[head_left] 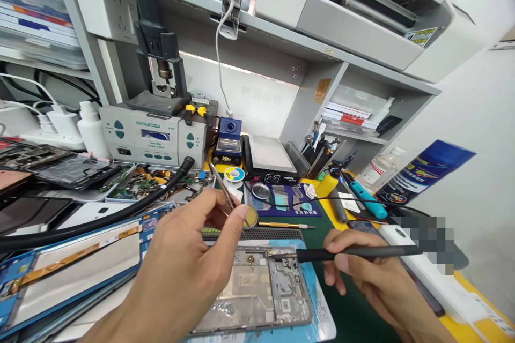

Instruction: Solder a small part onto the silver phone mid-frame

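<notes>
An opened phone frame (257,289) with bare metal shields lies on a blue pad in front of me. My left hand (189,268) is closed in a pinch on metal tweezers (219,182), whose shaft slants up and away from the fingers. My right hand (362,273) grips a black soldering iron handle (354,252) like a pen. Its tip (277,256) rests at the upper right part of the phone frame. A small round tin (250,216) sits just behind my left fingers.
A grey rework station (153,136) with a thick black hose (100,220) stands at the back left, with a blue soldering station (229,142) and black hot plate (269,161) beside it. Trays of phone parts (153,182) and opened phones (68,262) fill the left. Tools and a white bottle lie right.
</notes>
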Available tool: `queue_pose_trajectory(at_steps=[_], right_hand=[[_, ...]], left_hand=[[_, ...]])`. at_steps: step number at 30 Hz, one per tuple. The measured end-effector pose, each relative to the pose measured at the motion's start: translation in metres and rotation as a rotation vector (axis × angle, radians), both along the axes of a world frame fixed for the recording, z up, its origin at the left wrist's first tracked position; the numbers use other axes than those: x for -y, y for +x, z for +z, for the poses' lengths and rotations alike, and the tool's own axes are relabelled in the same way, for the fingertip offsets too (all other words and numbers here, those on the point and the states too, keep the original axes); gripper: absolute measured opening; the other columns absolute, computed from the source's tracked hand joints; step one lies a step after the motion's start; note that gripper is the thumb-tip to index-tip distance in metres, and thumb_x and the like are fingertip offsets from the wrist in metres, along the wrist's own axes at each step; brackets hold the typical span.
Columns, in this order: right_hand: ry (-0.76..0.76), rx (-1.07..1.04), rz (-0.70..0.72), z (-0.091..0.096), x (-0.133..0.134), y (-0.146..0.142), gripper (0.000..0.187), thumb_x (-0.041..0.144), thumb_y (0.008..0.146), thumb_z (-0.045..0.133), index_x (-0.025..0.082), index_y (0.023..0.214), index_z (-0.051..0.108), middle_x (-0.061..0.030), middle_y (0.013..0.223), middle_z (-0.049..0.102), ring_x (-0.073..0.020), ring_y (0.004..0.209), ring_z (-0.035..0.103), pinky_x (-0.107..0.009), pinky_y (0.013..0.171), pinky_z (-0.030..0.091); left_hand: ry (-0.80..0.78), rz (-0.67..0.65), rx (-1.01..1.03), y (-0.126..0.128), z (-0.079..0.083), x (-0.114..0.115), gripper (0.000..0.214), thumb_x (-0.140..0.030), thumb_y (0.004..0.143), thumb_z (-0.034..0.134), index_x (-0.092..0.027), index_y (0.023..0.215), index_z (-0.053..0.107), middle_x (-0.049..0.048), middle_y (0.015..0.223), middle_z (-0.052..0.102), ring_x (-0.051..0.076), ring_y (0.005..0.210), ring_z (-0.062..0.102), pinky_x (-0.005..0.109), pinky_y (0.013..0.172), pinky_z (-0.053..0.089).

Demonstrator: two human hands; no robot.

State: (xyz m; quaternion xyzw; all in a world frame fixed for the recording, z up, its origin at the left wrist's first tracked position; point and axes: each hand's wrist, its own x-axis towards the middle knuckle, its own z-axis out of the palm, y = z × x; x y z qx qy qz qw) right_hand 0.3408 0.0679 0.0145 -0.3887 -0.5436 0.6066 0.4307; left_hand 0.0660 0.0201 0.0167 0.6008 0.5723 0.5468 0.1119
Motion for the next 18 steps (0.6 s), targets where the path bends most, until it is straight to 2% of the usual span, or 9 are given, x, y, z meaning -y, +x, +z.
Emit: queue_pose_trajectory(at_steps=[10, 18], right_hand=[[0.023, -0.001, 0.014, -0.0009, -0.0013, 0.002, 0.011, 0.029, 0.077, 0.092, 0.022, 0.083, 0.086, -0.0053, 0.083, 0.071, -0.0197, 0.062, 0.074, -0.025, 0.049, 0.054], [0.049, 0.002, 0.032, -0.0024, -0.0023, 0.0027, 0.01, 0.029, 0.079, 0.091, 0.022, 0.083, 0.086, -0.0055, 0.082, 0.07, -0.0202, 0.062, 0.074, -0.025, 0.05, 0.054]], left_hand=[[-0.022, -0.009, 0.017, 0.0007, 0.0002, -0.0023, 0.023, -0.044, 0.096, 0.062, -0.028, 0.08, 0.069, -0.0037, 0.072, 0.074, 0.015, 0.061, 0.071, 0.021, 0.038, 0.045], [-0.043, -0.007, 0.008, -0.001, 0.0001, -0.0005, 0.021, -0.042, 0.096, 0.063, -0.028, 0.081, 0.068, -0.0049, 0.073, 0.075, 0.014, 0.064, 0.071, 0.021, 0.044, 0.048]])
